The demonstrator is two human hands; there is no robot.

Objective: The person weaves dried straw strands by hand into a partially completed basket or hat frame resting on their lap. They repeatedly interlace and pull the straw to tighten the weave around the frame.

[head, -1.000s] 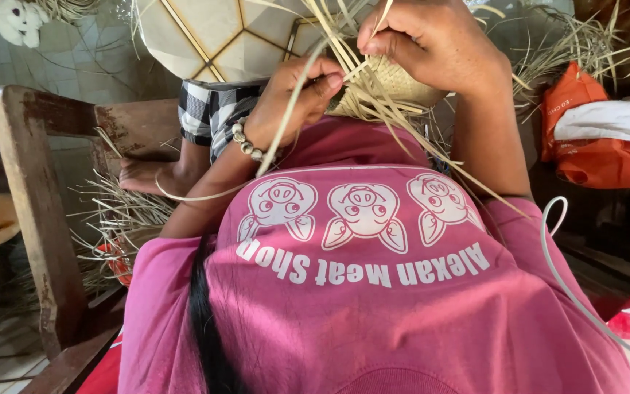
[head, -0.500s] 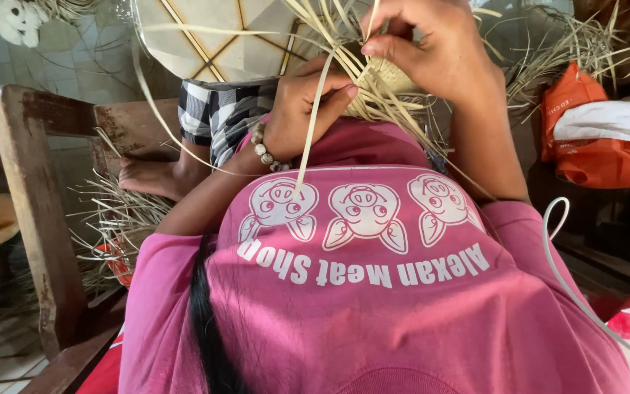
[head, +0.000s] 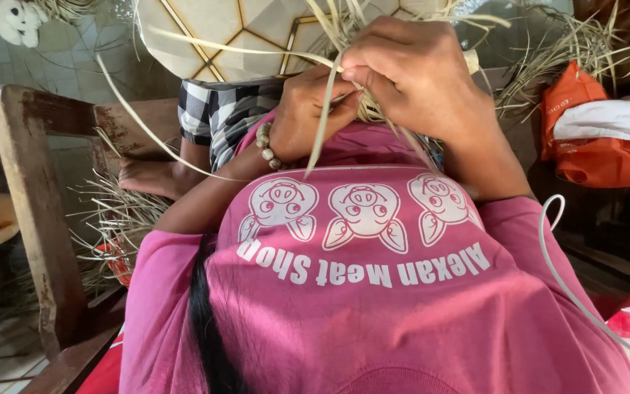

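Both hands meet in front of my chest over a bundle of pale straw strips (head: pixel 368 109). My left hand (head: pixel 308 117), with a bead bracelet at the wrist, pinches strips from below. My right hand (head: pixel 413 76) closes over them from above, its fingers curled on the strands. One long strip (head: pixel 324 135) hangs down between the hands over my pink shirt. Another curves far out to the left (head: pixel 147 131). The woven part under the hands is mostly hidden.
A worn wooden chair frame (head: pixel 34 190) stands at the left, with loose straw (head: pixel 122 215) beneath it. A pale panelled woven object (head: pixel 220 36) lies ahead. Orange and white bags (head: pixel 599 138) sit at the right. A white cord (head: pixel 559 270) loops over my right shoulder.
The hands have drawn closer together and lower, tightening on the strips. The long loose strand swung from the right of my left hand to hang straight down between them.
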